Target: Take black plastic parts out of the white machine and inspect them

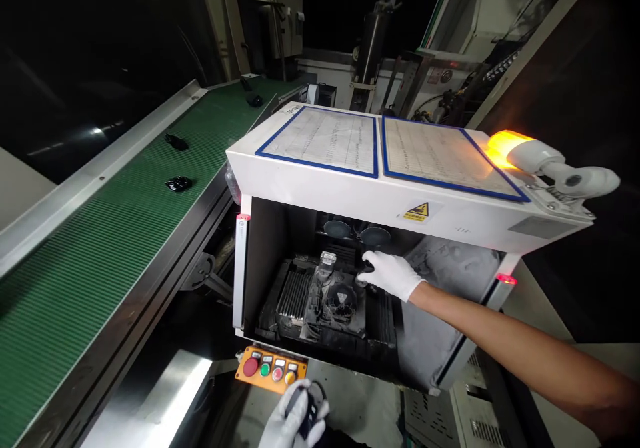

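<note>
My right hand [391, 273], in a white glove, reaches into the open front of a white machine cabinet [350, 188]. Its fingertips close on a small black part [369, 264] at the back of the chamber, just above a dark metal fixture [336, 298]. My left hand [296, 419], also gloved, is low at the bottom edge and holds another black plastic part [306, 413] in front of an orange button panel [270, 368].
A green conveyor belt [110, 235] runs along the left with black parts [179, 183] lying on it. Two blue-framed sheets [325, 140] lie on the cabinet top. An amber lamp [505, 147] glows at right. Other machinery stands behind in the dark.
</note>
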{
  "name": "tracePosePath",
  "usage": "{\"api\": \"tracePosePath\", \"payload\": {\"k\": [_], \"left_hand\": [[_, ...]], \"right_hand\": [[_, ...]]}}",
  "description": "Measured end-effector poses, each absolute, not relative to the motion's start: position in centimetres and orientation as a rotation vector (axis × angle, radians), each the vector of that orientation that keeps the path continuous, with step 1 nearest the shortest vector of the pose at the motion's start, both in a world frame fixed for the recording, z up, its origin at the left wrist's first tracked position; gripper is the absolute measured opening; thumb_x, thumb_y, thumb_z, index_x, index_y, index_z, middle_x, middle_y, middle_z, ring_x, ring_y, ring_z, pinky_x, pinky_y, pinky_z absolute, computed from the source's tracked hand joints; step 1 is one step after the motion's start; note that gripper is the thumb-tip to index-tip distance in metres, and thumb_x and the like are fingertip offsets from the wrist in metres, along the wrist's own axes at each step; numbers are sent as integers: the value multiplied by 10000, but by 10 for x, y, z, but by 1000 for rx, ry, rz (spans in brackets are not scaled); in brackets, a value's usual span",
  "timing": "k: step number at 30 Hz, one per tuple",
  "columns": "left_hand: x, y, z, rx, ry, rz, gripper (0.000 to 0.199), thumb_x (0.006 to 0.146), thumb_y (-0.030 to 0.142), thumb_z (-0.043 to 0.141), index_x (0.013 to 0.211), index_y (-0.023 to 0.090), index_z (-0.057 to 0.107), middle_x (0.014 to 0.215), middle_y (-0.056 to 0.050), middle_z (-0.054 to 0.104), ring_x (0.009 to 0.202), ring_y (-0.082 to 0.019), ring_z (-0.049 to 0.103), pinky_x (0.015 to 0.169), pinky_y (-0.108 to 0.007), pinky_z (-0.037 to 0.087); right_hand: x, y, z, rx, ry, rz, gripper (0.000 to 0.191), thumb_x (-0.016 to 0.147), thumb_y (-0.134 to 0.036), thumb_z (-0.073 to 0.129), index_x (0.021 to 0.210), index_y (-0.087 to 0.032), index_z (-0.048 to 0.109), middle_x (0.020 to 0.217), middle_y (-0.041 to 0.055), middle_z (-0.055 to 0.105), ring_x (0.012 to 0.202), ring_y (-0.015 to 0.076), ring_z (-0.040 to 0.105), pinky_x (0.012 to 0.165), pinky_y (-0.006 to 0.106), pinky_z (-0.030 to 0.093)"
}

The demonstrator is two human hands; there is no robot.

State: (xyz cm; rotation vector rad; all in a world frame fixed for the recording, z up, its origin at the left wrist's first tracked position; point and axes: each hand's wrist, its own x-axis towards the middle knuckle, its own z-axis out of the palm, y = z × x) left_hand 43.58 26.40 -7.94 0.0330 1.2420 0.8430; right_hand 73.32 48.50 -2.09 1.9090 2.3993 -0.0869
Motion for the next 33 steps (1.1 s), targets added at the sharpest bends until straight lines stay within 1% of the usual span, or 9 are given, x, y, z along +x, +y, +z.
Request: {"api": "tracePosePath", "payload": {"k": [4, 8, 11, 13, 16, 20, 24, 30, 33], "left_hand": [[449, 300, -30, 126, 1036, 907, 501, 756, 505, 841, 1088, 199, 625, 830, -1, 624, 607, -96, 632, 426, -160, 383], [460, 320, 3, 351, 877, 914, 520, 899, 583, 650, 1284, 241, 574, 863, -3, 607, 413, -21, 414, 333, -147, 208], [471, 319, 13, 445, 881, 914, 550, 933, 602, 583, 1352, 248, 536, 776, 25, 548, 409, -18, 364, 357, -146, 224], [479, 317, 15, 498, 901, 940, 532, 934, 577, 595, 1327, 222, 550, 708, 43, 503, 426, -36, 394, 385, -158, 287], [489, 316, 16, 524, 891, 943, 468, 933, 487, 633, 1317, 230, 556, 891, -11, 636, 487, -46, 483, 461, -185, 407], [495, 314, 15, 550, 863, 967, 488, 917, 360, 672, 1376, 225, 574, 1353, -112, 628, 961, -180, 688, 878, -298, 565], [496, 310, 21, 745, 964, 889, 572, 924, 401, 658, 1467, 265, 538, 1539, -100, 514, 1365, -303, 523, 1176, -444, 413], [506, 312, 21, 1059, 1051, 806, 606, 962, 397, 542, 1536, 233, 435, 1525, -97, 527, 1454, -297, 423, 1251, -486, 309], [506, 307, 1, 1137, 1168, 890, 698, 931, 353, 575, 1566, 167, 353, 1450, -142, 575, 1394, -281, 486, 1251, -450, 301]], "right_hand": [[735, 482, -12, 1892, 2431, -160, 554, 883, -545, 794, 1282, -211, 602, 1097, 83, 692, 930, 327, 689, 724, 378, 536], [734, 455, 6, 1875, 2572, 161, 877, 821, -512, 863, 1492, -130, 447, 1387, 196, 538, 1061, 411, 609, 826, 520, 548], [720, 398, 23, 2079, 2911, 150, 584, 942, -361, 735, 1424, -120, 509, 1429, 167, 508, 1138, 372, 565, 971, 540, 507], [701, 354, 27, 2072, 3220, -425, 414, 1021, -322, 571, 1404, -172, 522, 1262, 108, 614, 1047, 264, 610, 954, 436, 545], [668, 308, 17, 1849, 3269, -1200, 606, 977, -278, 545, 1549, -229, 349, 1336, 84, 564, 1102, 216, 604, 961, 367, 568], [649, 303, -9, 2079, 3163, -1339, 622, 969, -253, 534, 1557, -255, 332, 1508, 65, 438, 1389, 225, 430, 1188, 428, 421], [651, 313, -27, 2214, 3006, -1462, 483, 1044, -350, 453, 1503, -205, 412, 1474, 89, 497, 1366, 222, 472, 1172, 460, 435], [644, 327, -34, 2433, 2796, -1494, 368, 981, -407, 578, 1301, -227, 581, 1256, 35, 657, 1154, 232, 630, 1025, 401, 531], [647, 372, -23, 2282, 3004, -1047, 279, 986, -371, 627, 1220, -220, 609, 1194, 26, 669, 1094, 233, 650, 978, 357, 536]]}}
